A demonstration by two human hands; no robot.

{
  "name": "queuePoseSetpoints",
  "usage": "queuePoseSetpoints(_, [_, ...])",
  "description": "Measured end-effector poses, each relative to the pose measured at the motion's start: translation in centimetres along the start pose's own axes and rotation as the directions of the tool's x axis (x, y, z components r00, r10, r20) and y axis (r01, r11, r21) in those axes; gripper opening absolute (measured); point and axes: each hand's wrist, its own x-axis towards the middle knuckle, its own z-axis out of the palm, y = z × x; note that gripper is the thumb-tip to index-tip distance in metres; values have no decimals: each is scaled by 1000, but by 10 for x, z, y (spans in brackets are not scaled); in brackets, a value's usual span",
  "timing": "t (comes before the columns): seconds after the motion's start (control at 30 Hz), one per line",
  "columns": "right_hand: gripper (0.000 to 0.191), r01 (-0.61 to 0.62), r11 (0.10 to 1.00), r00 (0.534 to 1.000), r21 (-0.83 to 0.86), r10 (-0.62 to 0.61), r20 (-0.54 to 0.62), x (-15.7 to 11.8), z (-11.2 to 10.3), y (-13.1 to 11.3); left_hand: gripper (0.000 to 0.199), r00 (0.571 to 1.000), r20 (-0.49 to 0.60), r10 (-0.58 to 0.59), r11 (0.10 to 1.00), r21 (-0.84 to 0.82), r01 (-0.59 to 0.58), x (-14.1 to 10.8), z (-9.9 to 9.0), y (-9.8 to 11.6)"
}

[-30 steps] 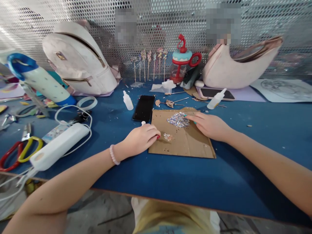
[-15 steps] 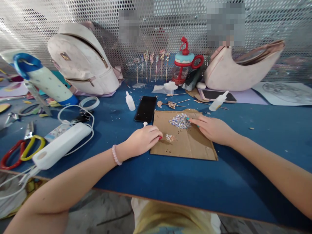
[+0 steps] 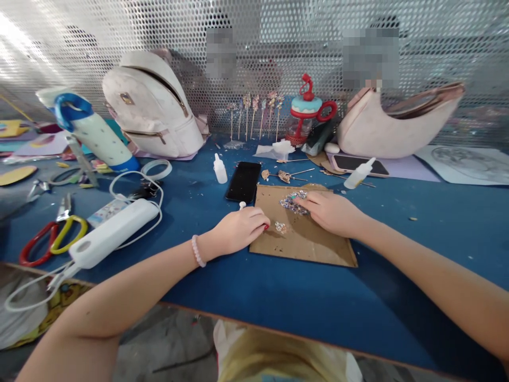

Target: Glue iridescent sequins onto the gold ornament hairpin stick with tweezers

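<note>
A piece of brown cardboard (image 3: 318, 249) lies on the blue table with a heap of shiny, multicoloured gem chips (image 3: 289, 202) on it. My right hand (image 3: 332, 212) reaches over the heap from the right, fingers stretched and their tips in the chips. On the cardboard's left edge rests my left hand (image 3: 240, 228), fingers curled and pinched together near a smaller cluster of pale chips (image 3: 280, 227). A small white-tipped object (image 3: 242, 205) sticks out behind the left hand; the rest of it is hidden.
Behind the cardboard lie a black phone (image 3: 244, 181), a white glue bottle (image 3: 220, 169), another glue bottle (image 3: 359, 174) and gold hair sticks (image 3: 284, 175). Scissors (image 3: 55, 233) and a white power strip (image 3: 113, 233) are at left. A backpack (image 3: 155, 116), red-lidded cup (image 3: 305, 109) and handbag (image 3: 377, 127) stand behind.
My right hand has moved left, farther over the heap, with its fingertips now deeper among the chips. My left hand keeps its curled pose. The whole view has shifted slightly.
</note>
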Motion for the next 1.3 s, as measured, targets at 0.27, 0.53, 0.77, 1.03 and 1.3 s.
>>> queuePoseSetpoints(0.27, [46,-20,1000,1000,21,20,-10,-7,-2,0,27,1000,-4,12,1000,-19,-12,-1,0,-1])
queuePoseSetpoints(0.53, [47,-40,999,999,19,40,6,-12,0,-1,26,1000,-9,6,999,-36,-6,-1,0,-1])
queuePoseSetpoints(0.77, [46,-40,999,999,30,41,-18,-19,1,0,27,1000,-16,7,1000,-26,-7,-1,1,-3])
queuePoseSetpoints(1.03, [44,-31,999,1000,-9,31,-3,-28,0,-1,26,999,-30,26,998,-55,-27,1,1,-2])
queuePoseSetpoints(1.3, [45,-33,999,999,17,33,13,-28,-1,-3,30,989,-110,100,995,5,-100,4,3,-2])
